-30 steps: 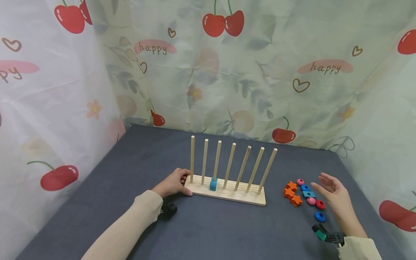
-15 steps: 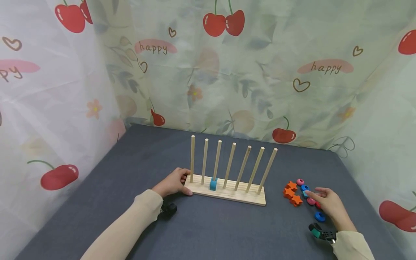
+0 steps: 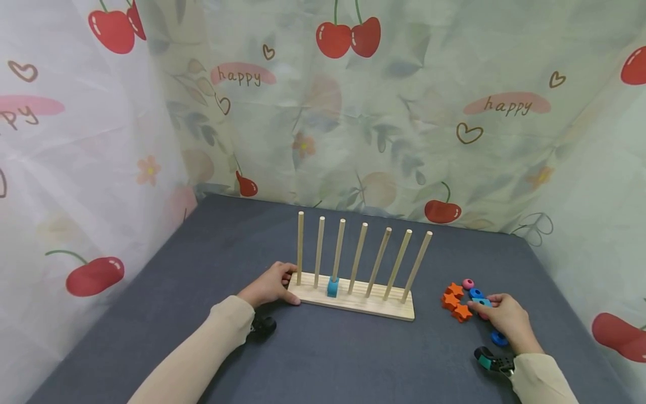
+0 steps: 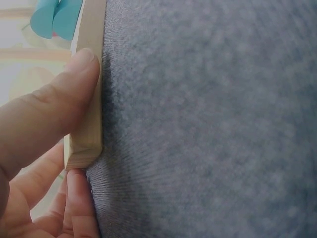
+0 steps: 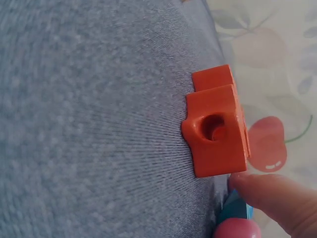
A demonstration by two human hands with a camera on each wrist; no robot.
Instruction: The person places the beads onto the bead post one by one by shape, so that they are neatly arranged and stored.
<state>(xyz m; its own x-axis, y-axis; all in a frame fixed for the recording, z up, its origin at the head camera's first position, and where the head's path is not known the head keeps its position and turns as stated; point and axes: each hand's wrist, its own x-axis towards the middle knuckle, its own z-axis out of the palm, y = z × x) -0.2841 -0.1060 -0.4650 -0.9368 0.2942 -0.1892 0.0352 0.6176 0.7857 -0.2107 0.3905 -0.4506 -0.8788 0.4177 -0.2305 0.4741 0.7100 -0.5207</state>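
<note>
My left hand (image 3: 272,285) grips the left end of a wooden peg board (image 3: 373,306), thumb along its front edge and fingers around the end. Several upright pegs stand on the board, and one teal block (image 3: 332,287) sits low on the third peg from the left. At the right, my right hand (image 3: 511,320) pinches a flat teal block (image 3: 481,302) with a hole, between thumb and fingers. Orange star blocks (image 3: 451,301) lie just left of that thumb; the right wrist view shows one star (image 5: 218,131) close up, with a pink bead (image 5: 237,229) beneath the thumb.
A blue ring (image 3: 476,293) and a pink bead (image 3: 468,284) lie beyond the right hand. Another blue ring (image 3: 499,338) is partly hidden under it. Grey cloth (image 3: 353,359) covers the table, and a printed curtain (image 3: 383,112) rises along its back and sides.
My right hand has come down and leftward from above the loose pieces, and its thumb and fingers have closed on the flat teal block. The left hand has stayed on the board.
</note>
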